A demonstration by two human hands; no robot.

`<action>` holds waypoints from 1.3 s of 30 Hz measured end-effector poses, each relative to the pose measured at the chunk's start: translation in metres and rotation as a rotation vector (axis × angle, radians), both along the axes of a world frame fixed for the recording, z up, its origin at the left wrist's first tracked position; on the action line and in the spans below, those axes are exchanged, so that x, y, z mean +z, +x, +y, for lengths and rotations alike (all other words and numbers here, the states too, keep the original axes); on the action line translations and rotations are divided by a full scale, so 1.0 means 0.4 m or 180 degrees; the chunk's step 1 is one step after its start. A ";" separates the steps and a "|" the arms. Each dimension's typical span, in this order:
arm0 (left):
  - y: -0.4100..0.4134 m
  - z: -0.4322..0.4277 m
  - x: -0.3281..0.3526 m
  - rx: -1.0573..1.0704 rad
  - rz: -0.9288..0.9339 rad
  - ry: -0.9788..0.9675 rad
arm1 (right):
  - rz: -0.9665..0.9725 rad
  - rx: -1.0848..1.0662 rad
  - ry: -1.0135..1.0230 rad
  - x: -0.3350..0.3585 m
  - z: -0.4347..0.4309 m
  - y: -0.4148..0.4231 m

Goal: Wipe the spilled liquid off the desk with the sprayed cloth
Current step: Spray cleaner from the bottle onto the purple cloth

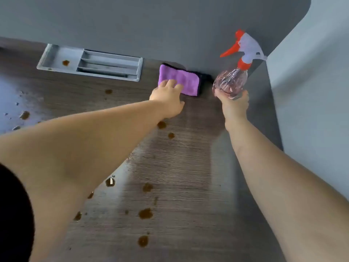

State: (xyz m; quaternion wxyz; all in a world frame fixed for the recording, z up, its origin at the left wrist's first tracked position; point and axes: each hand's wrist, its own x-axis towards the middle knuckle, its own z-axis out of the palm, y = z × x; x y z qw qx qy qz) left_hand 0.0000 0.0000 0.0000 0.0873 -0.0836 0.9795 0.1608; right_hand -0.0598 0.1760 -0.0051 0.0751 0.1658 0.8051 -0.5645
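Hands reach to the far edge of the worktop [179, 167]. The left hand [168, 100] lies on the cloth [179, 76], fingers laid over its near left corner and thumb out on the wood beside it, gripping nothing. The right hand [235, 105] curls round the base of the bottle [231, 80].

The worktop is dark woodgrain, backed by a grey panel [151, 25]. Sunk into it at the far left is a grey tray [56, 55] with slotted compartments. The bottle is clear pink with a white head and orange trigger, roughly upright, close to the panel's right end; whether it stands on the wood or is lifted I cannot tell. The cloth, purple with a dark underside, lies folded flat against the panel, between tray and bottle. Brown drops [145, 213] dot the wood, some under the left arm, several nearer the camera, more at the left edge, and one inside the tray.
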 end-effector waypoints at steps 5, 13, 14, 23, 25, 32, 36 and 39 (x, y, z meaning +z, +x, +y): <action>-0.076 -0.004 -0.034 -0.0091 -0.0043 -0.0447 | 0.0605 -0.0065 -0.0133 -0.045 0.002 -0.055; -0.131 -0.019 -0.049 -0.0109 0.0350 -0.0851 | 0.0783 0.0192 0.0048 -0.053 0.005 -0.113; -0.135 -0.020 -0.048 -0.0139 0.0381 -0.0814 | 0.0808 0.0212 0.0077 -0.048 0.007 -0.112; -0.071 0.030 0.083 -0.0338 0.0942 0.0039 | 0.0738 -0.0003 -0.0027 0.005 0.074 0.021; -0.022 0.061 0.117 -0.0574 0.0917 0.0162 | 0.0725 -0.0028 -0.0071 0.018 0.102 0.082; 0.197 0.173 0.167 -0.1144 0.0515 0.0307 | 0.0603 -0.0330 -0.0055 0.065 0.245 0.353; 0.293 0.232 0.164 -0.1381 0.0360 0.0296 | 0.0481 -0.0604 0.0016 0.077 0.319 0.512; 0.350 0.281 0.154 -0.1558 0.0649 0.0273 | 0.0496 -0.0795 0.0134 0.068 0.370 0.607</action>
